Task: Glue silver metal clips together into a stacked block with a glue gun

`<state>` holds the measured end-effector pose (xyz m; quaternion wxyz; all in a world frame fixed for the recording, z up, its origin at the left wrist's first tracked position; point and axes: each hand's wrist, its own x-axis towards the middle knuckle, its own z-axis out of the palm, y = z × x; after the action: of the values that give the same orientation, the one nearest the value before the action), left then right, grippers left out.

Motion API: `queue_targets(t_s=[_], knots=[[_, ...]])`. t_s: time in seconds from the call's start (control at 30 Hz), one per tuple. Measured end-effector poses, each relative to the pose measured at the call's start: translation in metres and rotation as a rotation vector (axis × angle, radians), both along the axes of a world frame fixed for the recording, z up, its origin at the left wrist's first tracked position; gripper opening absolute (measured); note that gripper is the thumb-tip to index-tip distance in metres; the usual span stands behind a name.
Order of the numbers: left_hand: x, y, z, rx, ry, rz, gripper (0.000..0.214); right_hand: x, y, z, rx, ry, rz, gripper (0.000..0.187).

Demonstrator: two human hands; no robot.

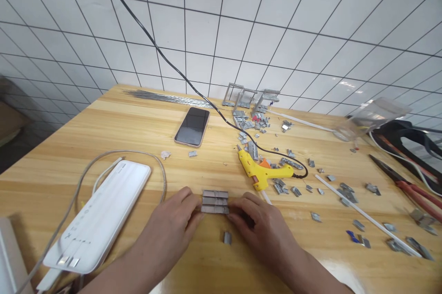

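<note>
A small grey metal piece with several parallel ridges (214, 201) lies between my two hands near the front of the table. My left hand (176, 215) pinches its left end with thumb and fingers. At its right end, my right hand (259, 220) does the same, fingers curled and partly hidden. Just below the ridged piece, a loose little metal bit (227, 238) rests on the wood. Beyond my right hand lies a yellow glue gun (264, 170), its nozzle pointing up and left.
A white power bank (100, 216) with a grey cable lies left; a phone (192, 127) sits behind. Thin metal rods (169, 98) and small metal frames (247, 96) stand near the tiled wall. Metal scraps, a white glue stick (366, 213) and red-handled pliers (414, 193) lie right. A black cord (165, 57) crosses the view.
</note>
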<state>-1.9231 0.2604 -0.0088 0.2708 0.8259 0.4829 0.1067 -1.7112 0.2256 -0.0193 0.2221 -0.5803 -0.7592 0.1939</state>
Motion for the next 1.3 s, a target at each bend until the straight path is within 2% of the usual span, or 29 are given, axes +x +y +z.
queue_targets(t_s=[0.23,0.4,0.53,0.67,0.8,1.03,1.17,1.3], knots=[[0.0,0.002,0.001,0.004,-0.055,0.013,0.01,0.003,0.001,0.002,0.013,-0.03,-0.021,0.013],[0.0,0.001,0.003,0.038,-0.077,0.041,0.033,0.007,0.003,0.001,0.022,-0.095,-0.03,0.041],[0.002,0.001,0.005,0.037,0.002,-0.012,0.04,0.004,0.006,0.006,-0.023,-0.188,-0.006,0.051],[0.005,0.004,0.008,0.025,0.044,-0.036,0.038,0.0,0.008,0.011,-0.063,-0.212,0.009,0.047],[0.006,0.006,0.01,0.009,0.042,-0.033,0.03,0.0,0.008,0.009,-0.042,-0.209,0.009,0.039],[0.003,0.003,0.008,-0.013,0.043,-0.013,0.029,-0.001,0.007,0.008,-0.031,-0.207,0.034,0.038],[0.001,0.0,0.005,-0.003,0.034,-0.016,0.028,-0.001,0.006,0.008,-0.048,-0.202,0.053,0.04],[-0.002,-0.002,0.002,0.084,-0.045,0.0,0.037,0.001,0.003,0.006,-0.023,-0.15,0.035,0.051]])
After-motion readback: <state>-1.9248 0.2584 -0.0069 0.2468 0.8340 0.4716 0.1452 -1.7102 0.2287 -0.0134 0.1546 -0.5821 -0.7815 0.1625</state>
